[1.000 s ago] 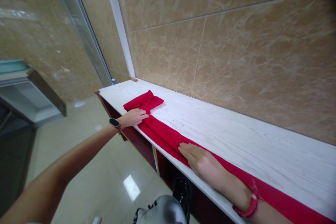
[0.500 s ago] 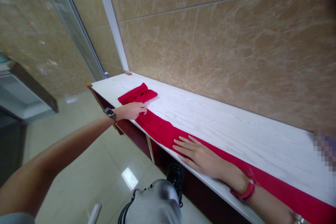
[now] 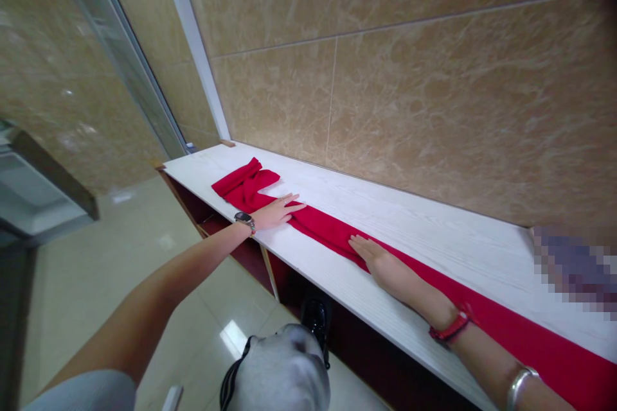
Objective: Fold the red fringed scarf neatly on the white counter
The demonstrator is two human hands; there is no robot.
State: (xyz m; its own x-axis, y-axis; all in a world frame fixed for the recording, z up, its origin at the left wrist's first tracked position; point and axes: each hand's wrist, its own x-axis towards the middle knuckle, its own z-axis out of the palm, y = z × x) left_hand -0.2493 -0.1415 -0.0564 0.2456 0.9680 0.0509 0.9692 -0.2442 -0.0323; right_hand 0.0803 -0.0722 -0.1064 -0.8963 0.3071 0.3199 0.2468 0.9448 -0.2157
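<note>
Spanning the counter: a long, narrow strip of deep-red cloth lies lengthwise on the white, wood-grained countertop, running out of view at the lower right.
Left hand: the person's left hand rests palm down on the strip, fingers spread wide, just beside the bunched part; it grips nothing.
Right hand: the person's right hand lies nearer the body on the same strip, fingers straight and close together – no pinch shows, and its thumb cannot be made out.
Flat part: between the hands the cloth is straight, with a slight ridge along it; beside the right forearm, too, it looks smooth. Judged by its lie, this long stretch is mostly in order.
Uneven part: past the left hand the cloth is gathered into folds, with a thick, tube-like red roll at the end and a loose red flap turned toward the tan marbled tile wall. This end appears not yet evened out.
Unknown: how the cloth lies beneath the palms, or beyond the frame – the view does not tell.
</note>
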